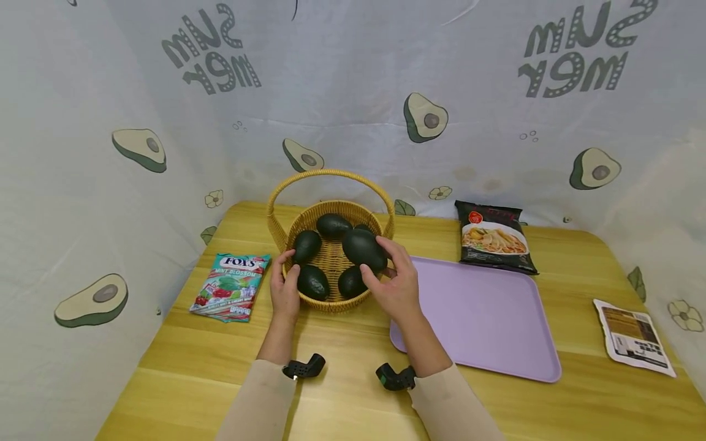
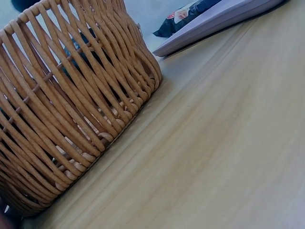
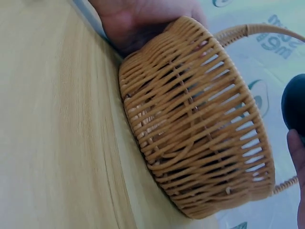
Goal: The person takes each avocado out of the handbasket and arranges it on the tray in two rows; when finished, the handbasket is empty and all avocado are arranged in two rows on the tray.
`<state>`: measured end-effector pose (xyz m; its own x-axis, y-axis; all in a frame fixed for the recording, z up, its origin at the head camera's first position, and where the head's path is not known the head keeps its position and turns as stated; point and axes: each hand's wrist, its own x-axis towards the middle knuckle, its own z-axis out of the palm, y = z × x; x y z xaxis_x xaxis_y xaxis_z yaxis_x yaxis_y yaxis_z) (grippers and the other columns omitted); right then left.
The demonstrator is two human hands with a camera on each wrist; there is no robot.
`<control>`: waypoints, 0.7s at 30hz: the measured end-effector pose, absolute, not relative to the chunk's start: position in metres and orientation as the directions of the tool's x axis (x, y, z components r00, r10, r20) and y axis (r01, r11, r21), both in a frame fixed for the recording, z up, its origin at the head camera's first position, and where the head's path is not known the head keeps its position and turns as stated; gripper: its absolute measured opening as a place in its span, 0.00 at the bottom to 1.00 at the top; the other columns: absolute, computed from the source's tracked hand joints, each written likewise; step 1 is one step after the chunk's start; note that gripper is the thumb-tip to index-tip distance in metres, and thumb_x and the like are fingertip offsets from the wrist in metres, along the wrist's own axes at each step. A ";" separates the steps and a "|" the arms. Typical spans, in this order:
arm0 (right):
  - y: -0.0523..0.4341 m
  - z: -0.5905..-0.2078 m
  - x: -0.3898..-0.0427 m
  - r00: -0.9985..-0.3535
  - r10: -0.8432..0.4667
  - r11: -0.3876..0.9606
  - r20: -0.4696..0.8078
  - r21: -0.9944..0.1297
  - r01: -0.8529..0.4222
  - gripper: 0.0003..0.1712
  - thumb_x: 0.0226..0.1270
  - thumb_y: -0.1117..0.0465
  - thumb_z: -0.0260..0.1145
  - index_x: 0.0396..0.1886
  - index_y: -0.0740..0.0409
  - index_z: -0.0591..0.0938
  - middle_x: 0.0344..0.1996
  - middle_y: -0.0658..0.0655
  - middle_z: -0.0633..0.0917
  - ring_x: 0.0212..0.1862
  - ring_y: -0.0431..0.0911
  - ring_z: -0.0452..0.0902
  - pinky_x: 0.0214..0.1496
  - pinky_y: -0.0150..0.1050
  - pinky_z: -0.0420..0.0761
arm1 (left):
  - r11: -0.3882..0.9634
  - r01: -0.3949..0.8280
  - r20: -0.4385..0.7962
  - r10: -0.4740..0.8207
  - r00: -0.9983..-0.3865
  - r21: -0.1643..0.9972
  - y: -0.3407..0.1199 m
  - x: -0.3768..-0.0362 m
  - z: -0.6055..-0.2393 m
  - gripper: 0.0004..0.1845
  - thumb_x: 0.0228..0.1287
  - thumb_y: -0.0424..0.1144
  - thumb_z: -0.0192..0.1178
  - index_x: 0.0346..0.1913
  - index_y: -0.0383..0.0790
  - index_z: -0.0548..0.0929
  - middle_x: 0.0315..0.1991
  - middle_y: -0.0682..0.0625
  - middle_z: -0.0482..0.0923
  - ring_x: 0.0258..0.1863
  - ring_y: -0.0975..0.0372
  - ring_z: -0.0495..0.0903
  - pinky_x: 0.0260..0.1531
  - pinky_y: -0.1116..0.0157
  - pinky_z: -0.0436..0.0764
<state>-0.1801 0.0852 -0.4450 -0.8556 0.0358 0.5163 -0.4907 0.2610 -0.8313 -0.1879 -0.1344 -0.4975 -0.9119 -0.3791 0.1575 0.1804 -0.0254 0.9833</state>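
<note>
A woven wicker basket [image 1: 331, 205] with a tall arched handle stands on the table and holds several dark green avocados [image 1: 333, 226]. My left hand [image 1: 285, 293] grips the basket's left rim, thumb on the inner side; the right wrist view shows this hand [image 3: 143, 21] against the wicker wall. With my right hand [image 1: 398, 288] I pinch one avocado [image 1: 364, 250] between thumb and fingers above the basket's right side. That avocado [image 3: 294, 105] appears over rim height in the right wrist view. It partly hides another avocado behind it.
A purple tray [image 1: 485, 318] lies right of the basket, with a black noodle packet [image 1: 493, 239] at its back edge. A Fox's candy bag [image 1: 231, 288] lies to the left. Far right is a white-and-brown packet [image 1: 634, 337]. A printed curtain [image 1: 353, 79] hangs behind.
</note>
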 end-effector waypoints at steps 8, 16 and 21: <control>0.097 -0.448 -0.178 -0.803 0.112 0.189 0.586 -0.806 -0.561 0.35 0.52 0.79 0.72 0.63 0.73 0.77 0.56 0.75 0.78 0.52 0.34 0.76 0.42 0.20 0.80 | -0.019 0.169 0.149 -0.375 -0.915 0.985 -0.135 -0.188 -0.498 0.20 0.74 0.33 0.49 0.65 0.34 0.75 0.72 0.41 0.69 0.78 0.54 0.58 0.79 0.50 0.52; 0.113 -0.440 -0.176 -0.787 0.197 0.094 0.584 -0.811 -0.578 0.34 0.54 0.80 0.70 0.64 0.71 0.76 0.54 0.53 0.79 0.52 0.38 0.78 0.49 0.24 0.83 | -0.021 0.167 0.147 -0.377 -0.914 0.986 -0.135 -0.187 -0.498 0.20 0.74 0.32 0.50 0.65 0.34 0.75 0.72 0.41 0.69 0.78 0.54 0.58 0.79 0.50 0.51; 0.120 -0.437 -0.177 -0.779 0.265 0.042 0.568 -0.814 -0.579 0.32 0.56 0.79 0.68 0.63 0.73 0.74 0.54 0.44 0.79 0.50 0.39 0.79 0.49 0.26 0.83 | -0.026 0.168 0.146 -0.376 -0.915 0.986 -0.135 -0.188 -0.498 0.19 0.74 0.32 0.49 0.65 0.34 0.75 0.72 0.42 0.69 0.78 0.55 0.57 0.79 0.51 0.52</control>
<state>-0.1773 0.1203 -0.4371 -0.7790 0.2654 0.5681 -0.5793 0.0423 -0.8140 -0.1878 -0.1347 -0.4980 -0.9152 -0.3757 0.1457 0.1675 -0.0259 0.9855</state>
